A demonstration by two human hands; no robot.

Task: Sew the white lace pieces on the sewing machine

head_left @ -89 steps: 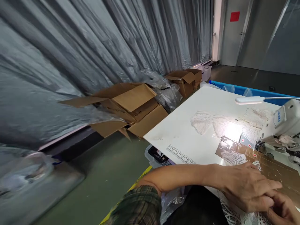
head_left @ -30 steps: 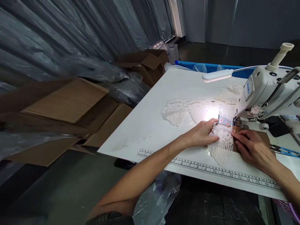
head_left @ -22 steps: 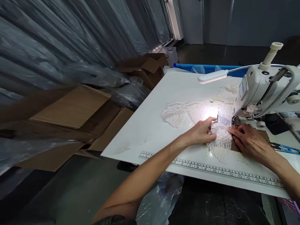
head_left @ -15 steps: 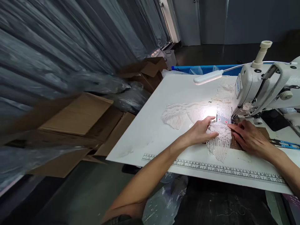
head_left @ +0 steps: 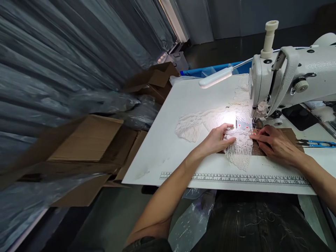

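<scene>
My left hand (head_left: 217, 138) lies on the left edge of a white lace piece (head_left: 240, 154) on the white sewing table (head_left: 170, 147), fingers stretched toward the needle. My right hand (head_left: 271, 143) presses flat on the lace's right edge and on a brown cardboard sheet (head_left: 290, 134) beneath it. Both hands sit just in front of the presser foot of the white sewing machine (head_left: 283, 77). A small grey guide with red marks (head_left: 243, 126) lies beside the needle.
More lace (head_left: 193, 124) lies spread left of the machine under a white lamp (head_left: 215, 77). Blue snips (head_left: 316, 142) rest at the right. A printed ruler (head_left: 236, 178) runs along the table's front edge. Open cardboard boxes (head_left: 86, 143) and plastic sheeting stand at the left.
The view has swung right and down from the boxes to the sewing table. My hands stay on the lace at the needle, shifting only slightly.
</scene>
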